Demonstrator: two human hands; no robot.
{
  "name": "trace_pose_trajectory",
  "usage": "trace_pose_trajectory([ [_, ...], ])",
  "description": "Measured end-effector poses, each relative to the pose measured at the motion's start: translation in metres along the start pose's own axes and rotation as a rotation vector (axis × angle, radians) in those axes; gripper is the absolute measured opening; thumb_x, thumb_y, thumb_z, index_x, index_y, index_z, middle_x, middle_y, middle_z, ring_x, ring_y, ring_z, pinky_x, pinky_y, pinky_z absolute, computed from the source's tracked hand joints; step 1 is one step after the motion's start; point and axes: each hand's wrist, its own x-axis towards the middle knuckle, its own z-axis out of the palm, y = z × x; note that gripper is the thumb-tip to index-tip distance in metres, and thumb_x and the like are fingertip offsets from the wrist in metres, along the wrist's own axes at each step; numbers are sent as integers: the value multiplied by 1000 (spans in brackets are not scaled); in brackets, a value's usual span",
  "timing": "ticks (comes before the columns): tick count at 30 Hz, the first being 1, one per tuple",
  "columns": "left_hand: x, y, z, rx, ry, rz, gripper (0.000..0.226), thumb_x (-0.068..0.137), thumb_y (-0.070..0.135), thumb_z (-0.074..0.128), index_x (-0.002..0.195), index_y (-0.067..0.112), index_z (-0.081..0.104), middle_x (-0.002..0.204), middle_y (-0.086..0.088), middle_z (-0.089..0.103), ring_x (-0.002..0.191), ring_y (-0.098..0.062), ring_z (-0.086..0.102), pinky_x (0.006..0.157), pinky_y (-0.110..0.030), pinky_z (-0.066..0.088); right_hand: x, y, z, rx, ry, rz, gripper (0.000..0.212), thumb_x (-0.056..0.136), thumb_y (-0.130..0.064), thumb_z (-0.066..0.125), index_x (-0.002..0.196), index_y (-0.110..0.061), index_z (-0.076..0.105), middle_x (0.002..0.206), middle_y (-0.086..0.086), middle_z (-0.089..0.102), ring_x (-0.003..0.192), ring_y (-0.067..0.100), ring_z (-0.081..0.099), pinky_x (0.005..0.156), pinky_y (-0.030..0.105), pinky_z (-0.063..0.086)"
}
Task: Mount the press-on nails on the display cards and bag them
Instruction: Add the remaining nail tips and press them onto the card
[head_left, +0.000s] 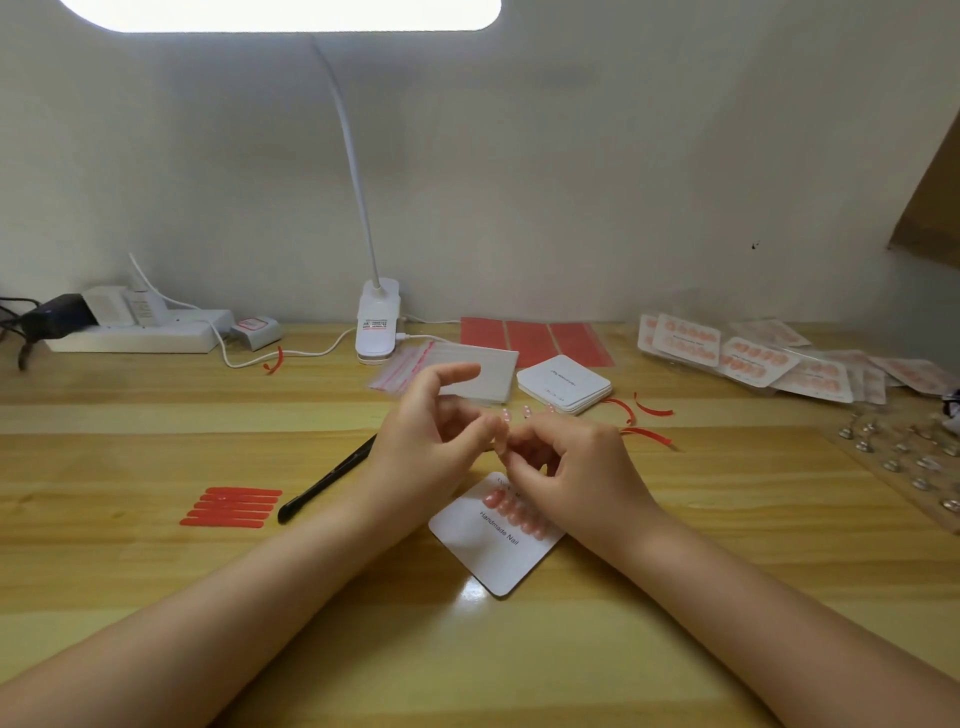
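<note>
**Press-on nails: one row mounted, second row pending**

Press-on nails (511, 512) — one row of pink ones sits on the display card (496, 540) lying on the table (675, 597), just below and toward the person from both grips. The card's lower half, under the printed "Handmade Nail" line, is bare. Judgement: this card is about half done and not yet bagged.

Finished stock: a heap of bagged cards (748, 358) lies well off to the right of the right hand, near the wall. Blank cards (563, 384) are stacked just beyond the hands; clear bags (410, 364) beyond the left hand. Red adhesive strips (231, 506) wait well to the left of the left hand, with a black tool (324, 480) between them and that wrist. So more cards remain.

Left hand (436, 431): raised above the table, thumb and forefinger pinched toward the right hand, remaining fingers spread upward. Right hand (566, 462): knuckles up, fingers curled, fingertips meeting the left's. Both grips appear closed on one small pale piece (500, 449) between them, likely a nail or a strip; too blurred to say which. A few loose nails (527, 412) show just beyond the fingertips.
</note>
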Motion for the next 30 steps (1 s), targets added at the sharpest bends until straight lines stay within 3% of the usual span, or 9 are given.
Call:
trace_pose_trajectory([
  [3, -2, -3, 0, 33, -22, 66, 48, 86, 10, 71, 124, 27, 48, 93, 2, 71, 86, -17, 69, 80, -33, 57, 1, -1, 1, -10, 17, 2, 12, 86, -3, 66, 76, -10, 68, 53, -18, 60, 45, -6, 60, 48, 2, 38],
  [9, -1, -9, -4, 233, -46, 183, 57, 80, 8, 77, 124, 28, 48, 92, 2, 72, 88, -10, 70, 84, -31, 56, 0, -2, -1, -6, 11, 18, 10, 87, -6, 67, 78, -10, 69, 52, -20, 61, 45, -5, 60, 45, 5, 40],
  [17, 3, -5, -5, -178, -39, -86, 65, 67, 19, 78, 125, 19, 50, 94, -7, 76, 91, -20, 72, 80, -29, 57, 2, -2, -2, -108, 35, 30, 5, 83, -7, 71, 80, -11, 71, 63, -5, 66, 61, 9, 61, 55, 7, 38],
  [21, 9, -7, -10, -266, 37, -110, 65, 63, 16, 78, 123, 18, 52, 79, -1, 74, 77, -12, 71, 69, -20, 55, 2, 1, -3, -124, 46, 79, 6, 82, -5, 71, 80, -11, 72, 64, -7, 65, 66, 8, 61, 58, 8, 41],
  [27, 10, -20, -17, 238, 121, 58, 57, 76, 14, 80, 124, 25, 51, 84, 5, 71, 78, -3, 68, 71, -16, 53, 3, 2, -4, -99, 85, 115, 6, 84, -11, 74, 78, -14, 73, 59, -20, 58, 62, -3, 60, 58, 7, 41],
  [30, 13, -24, -22, 346, 172, 56, 52, 79, 16, 79, 123, 25, 52, 86, 9, 68, 76, -3, 66, 72, -19, 54, 5, 0, -6, -62, 105, 133, 6, 84, -14, 75, 78, -15, 73, 56, -22, 56, 60, -3, 60, 57, 8, 42],
])
